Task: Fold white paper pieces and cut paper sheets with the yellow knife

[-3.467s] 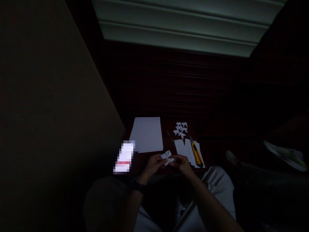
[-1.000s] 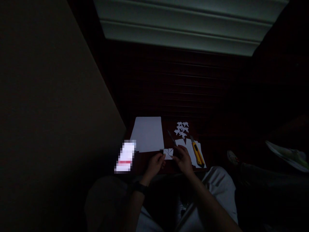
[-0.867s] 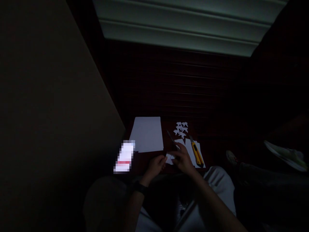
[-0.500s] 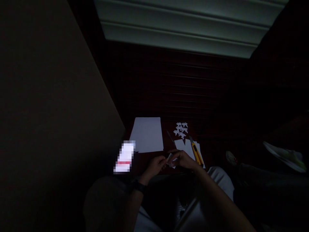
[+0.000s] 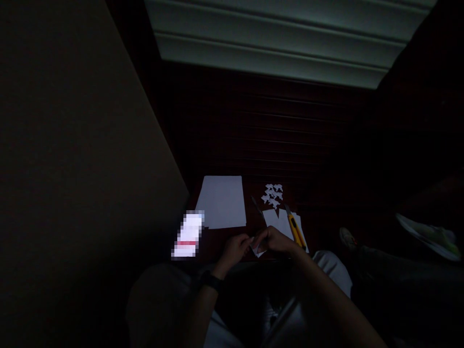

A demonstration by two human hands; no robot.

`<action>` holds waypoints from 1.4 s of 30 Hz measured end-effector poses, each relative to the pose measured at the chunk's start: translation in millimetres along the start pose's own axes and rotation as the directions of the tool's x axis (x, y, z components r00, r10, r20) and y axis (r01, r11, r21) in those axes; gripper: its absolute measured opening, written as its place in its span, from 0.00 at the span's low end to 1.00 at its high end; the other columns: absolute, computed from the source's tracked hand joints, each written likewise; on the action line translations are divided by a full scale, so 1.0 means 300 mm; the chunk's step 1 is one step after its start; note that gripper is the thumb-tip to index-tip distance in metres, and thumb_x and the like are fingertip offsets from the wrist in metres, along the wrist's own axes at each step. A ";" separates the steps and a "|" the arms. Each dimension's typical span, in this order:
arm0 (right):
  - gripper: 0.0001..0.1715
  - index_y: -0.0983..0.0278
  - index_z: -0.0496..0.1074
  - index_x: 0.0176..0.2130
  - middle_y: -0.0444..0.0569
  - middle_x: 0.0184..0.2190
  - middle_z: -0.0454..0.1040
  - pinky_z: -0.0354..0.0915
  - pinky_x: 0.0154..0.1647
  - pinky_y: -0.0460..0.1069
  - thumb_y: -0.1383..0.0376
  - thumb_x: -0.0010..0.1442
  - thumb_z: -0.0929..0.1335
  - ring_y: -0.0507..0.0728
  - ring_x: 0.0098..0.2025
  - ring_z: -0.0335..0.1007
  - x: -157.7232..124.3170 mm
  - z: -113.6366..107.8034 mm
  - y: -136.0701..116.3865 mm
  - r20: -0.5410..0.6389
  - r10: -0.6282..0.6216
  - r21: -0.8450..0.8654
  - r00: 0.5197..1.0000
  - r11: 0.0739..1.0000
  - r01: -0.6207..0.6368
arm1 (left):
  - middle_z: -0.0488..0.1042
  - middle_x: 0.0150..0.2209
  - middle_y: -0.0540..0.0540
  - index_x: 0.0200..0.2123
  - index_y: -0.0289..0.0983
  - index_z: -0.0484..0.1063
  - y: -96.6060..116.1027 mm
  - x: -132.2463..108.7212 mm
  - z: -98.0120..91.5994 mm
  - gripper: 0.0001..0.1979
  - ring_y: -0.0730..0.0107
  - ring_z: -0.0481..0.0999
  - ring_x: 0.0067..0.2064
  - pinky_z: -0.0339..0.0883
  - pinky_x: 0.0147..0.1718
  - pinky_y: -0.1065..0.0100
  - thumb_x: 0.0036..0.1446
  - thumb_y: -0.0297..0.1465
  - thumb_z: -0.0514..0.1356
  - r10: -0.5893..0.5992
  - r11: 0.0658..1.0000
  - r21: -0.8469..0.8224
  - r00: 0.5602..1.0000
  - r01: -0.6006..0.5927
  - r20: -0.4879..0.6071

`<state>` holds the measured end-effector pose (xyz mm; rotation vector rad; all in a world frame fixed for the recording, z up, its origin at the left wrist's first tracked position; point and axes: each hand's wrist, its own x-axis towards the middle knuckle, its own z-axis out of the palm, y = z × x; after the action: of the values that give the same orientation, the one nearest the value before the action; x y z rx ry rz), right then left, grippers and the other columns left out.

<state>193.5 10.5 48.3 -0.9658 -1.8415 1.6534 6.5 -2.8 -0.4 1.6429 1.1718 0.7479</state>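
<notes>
Glowing at the near-left corner of the stack of white sheets [image 5: 221, 203], a pixelated screen [image 5: 187, 235] lies on the dark bench [image 5: 215, 239] before you. Your left hand [image 5: 235, 247] (a dark band [image 5: 212, 280] circles that wrist) is nearer to you than the stack, its fingertips pinching a small folded paper [image 5: 258, 252]. That paper sits off the stack's near-right corner, partly hidden by your fingers. Right of the stack you have a thin dark tool [image 5: 256, 204], then a cluster of white pieces [image 5: 271, 195]. Your right hand [image 5: 272, 239], also off the stack's near-right corner, has its fingers closed on the same paper. Farther right of the stack lie loose white papers [image 5: 281, 224], a yellow cutter [image 5: 297, 233] on top, blade pointing away from you.
</notes>
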 end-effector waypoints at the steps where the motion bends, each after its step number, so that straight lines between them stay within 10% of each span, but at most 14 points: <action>1: 0.14 0.65 0.77 0.31 0.48 0.30 0.75 0.65 0.36 0.48 0.62 0.41 0.73 0.56 0.34 0.70 0.000 0.001 0.003 0.012 0.007 0.015 1.000 1.000 -0.007 | 0.68 0.20 0.51 0.25 0.36 0.68 0.001 0.000 0.000 0.20 0.74 0.67 0.22 0.56 0.20 0.74 0.55 0.44 0.48 -0.002 1.000 0.006 1.000 0.002 0.002; 42: 0.14 0.65 0.76 0.33 0.47 0.25 0.74 0.59 0.26 0.46 0.58 0.47 0.69 0.52 0.25 0.64 -0.003 0.104 0.106 -0.562 0.022 -0.109 0.827 0.989 -0.101 | 0.73 0.27 0.44 0.31 0.31 0.73 0.035 -0.008 -0.030 0.23 0.71 0.71 0.27 0.64 0.23 0.72 0.54 0.46 0.51 -0.052 0.965 -0.258 0.998 0.055 0.018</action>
<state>176.3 -9.7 12.3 -1.4054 -1.5315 1.1104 1.6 -3.0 12.7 1.3919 1.0587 0.8194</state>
